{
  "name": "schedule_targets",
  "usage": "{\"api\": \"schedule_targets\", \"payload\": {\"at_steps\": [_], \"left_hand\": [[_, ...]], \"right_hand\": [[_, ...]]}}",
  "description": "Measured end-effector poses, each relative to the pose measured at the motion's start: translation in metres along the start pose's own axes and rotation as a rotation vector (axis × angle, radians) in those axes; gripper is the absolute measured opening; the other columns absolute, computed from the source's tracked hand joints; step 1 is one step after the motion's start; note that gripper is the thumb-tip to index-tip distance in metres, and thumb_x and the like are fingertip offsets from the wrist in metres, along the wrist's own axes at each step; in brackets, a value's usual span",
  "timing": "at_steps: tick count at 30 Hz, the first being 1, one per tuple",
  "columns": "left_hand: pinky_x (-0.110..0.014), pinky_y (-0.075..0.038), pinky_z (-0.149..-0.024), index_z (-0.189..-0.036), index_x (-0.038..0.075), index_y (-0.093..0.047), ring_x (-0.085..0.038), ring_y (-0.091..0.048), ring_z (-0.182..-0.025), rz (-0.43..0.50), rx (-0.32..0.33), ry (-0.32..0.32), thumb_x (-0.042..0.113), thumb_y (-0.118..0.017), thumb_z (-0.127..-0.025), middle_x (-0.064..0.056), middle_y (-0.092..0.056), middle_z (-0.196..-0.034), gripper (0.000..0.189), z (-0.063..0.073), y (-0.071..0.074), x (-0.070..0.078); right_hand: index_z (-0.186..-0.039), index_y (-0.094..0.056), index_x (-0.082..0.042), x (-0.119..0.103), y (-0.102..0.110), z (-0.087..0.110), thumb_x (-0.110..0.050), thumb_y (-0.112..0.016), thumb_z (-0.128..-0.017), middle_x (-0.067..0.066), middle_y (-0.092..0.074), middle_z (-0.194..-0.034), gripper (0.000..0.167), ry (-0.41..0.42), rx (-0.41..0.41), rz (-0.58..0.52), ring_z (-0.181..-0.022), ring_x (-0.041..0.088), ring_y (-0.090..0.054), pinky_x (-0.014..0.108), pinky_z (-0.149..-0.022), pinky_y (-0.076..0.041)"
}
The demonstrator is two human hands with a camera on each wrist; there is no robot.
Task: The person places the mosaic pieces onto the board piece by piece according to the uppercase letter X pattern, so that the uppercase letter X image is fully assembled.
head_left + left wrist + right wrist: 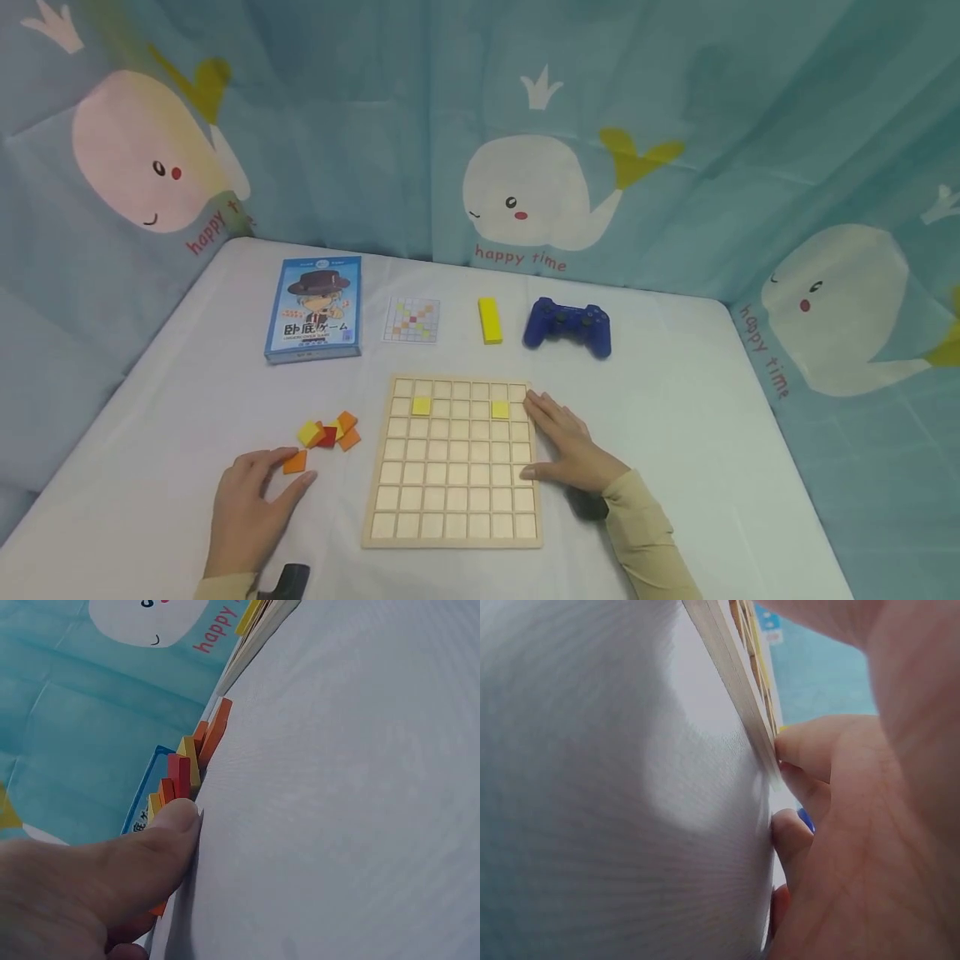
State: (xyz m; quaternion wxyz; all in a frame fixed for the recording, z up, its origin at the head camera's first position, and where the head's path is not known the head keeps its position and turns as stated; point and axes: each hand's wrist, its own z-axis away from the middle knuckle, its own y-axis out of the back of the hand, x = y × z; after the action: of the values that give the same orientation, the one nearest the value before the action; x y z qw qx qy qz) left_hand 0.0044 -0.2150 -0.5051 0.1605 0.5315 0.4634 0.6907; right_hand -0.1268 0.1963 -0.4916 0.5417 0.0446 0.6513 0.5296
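Observation:
My left hand [251,504] is at the left of the table, its fingertips at a loose orange tile [296,462]. The thumb is spread and looks slightly apart from that tile. Just beyond lies a small heap of yellow, orange and red tiles, among them a red tile [327,437]; they also show past the thumb in the left wrist view. A wooden grid board [433,475] lies in the middle, with one yellow tile [422,406] and another yellow tile [500,409] in its second row from the back. My right hand [573,454] rests at the board's right edge, fingers extended.
Behind the board, from left to right, are a blue game box [315,308], a printed grid card [412,320], a yellow block [490,321] and a blue game controller [567,325]. A whale-print curtain [360,167] hangs along the table's back and sides.

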Motion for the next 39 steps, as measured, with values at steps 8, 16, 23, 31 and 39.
{"api": "schedule_targets", "payload": {"at_steps": [8, 16, 23, 31, 39], "left_hand": [[-0.058, -0.034, -0.099, -0.123, 0.002, -0.059, -0.039, -0.04, -0.115, -0.002, -0.004, 0.013, 0.018, -0.077, -0.081, -0.021, -0.047, -0.122, 0.048, 0.001, 0.001, 0.002], [-0.059, -0.034, -0.101, -0.12, 0.002, -0.061, -0.04, -0.04, -0.117, 0.009, -0.016, 0.052, 0.018, -0.076, -0.082, -0.021, -0.047, -0.123, 0.044, 0.001, 0.0, -0.002], [-0.052, -0.046, -0.093, -0.125, 0.004, -0.059, -0.033, -0.048, -0.109, 0.047, 0.017, 0.081, 0.017, -0.074, -0.084, -0.017, -0.05, -0.124, 0.045, 0.002, 0.004, 0.009], [-0.005, -0.037, -0.067, -0.117, 0.006, -0.064, -0.013, -0.05, -0.083, 0.157, 0.13, -0.398, -0.004, -0.08, -0.071, -0.007, -0.057, -0.106, 0.05, -0.006, 0.02, 0.049], [-0.037, -0.045, -0.082, -0.112, 0.002, -0.066, -0.025, -0.053, -0.098, 0.169, 0.021, -0.757, -0.007, -0.076, -0.073, -0.009, -0.06, -0.105, 0.041, -0.029, -0.004, 0.1]], "right_hand": [[-0.154, -0.014, -0.014, -0.004, 0.005, 0.001, -0.047, -0.075, -0.078, 0.002, -0.008, -0.161, 0.103, -0.013, -0.003, 0.002, -0.148, 0.026, -0.002, 0.047, -0.117, 0.0], [-0.154, -0.014, -0.014, -0.005, 0.003, 0.001, -0.046, -0.075, -0.078, 0.001, -0.008, -0.161, 0.103, -0.012, -0.005, -0.006, -0.148, 0.025, -0.002, 0.046, -0.117, 0.0], [-0.154, -0.013, -0.014, -0.005, 0.005, 0.0, -0.047, -0.074, -0.078, 0.001, -0.007, -0.161, 0.103, -0.002, -0.013, 0.001, -0.148, 0.026, -0.002, 0.047, -0.117, 0.0], [-0.154, -0.014, -0.014, -0.007, 0.001, -0.004, -0.047, -0.073, -0.08, 0.0, -0.009, -0.161, 0.099, 0.018, -0.025, -0.01, -0.148, 0.024, -0.002, 0.047, -0.117, 0.0], [-0.154, -0.014, -0.015, -0.003, 0.001, -0.002, -0.047, -0.071, -0.082, 0.001, -0.007, -0.161, 0.098, -0.014, -0.007, 0.001, -0.148, 0.024, -0.002, 0.047, -0.117, -0.001]]}}
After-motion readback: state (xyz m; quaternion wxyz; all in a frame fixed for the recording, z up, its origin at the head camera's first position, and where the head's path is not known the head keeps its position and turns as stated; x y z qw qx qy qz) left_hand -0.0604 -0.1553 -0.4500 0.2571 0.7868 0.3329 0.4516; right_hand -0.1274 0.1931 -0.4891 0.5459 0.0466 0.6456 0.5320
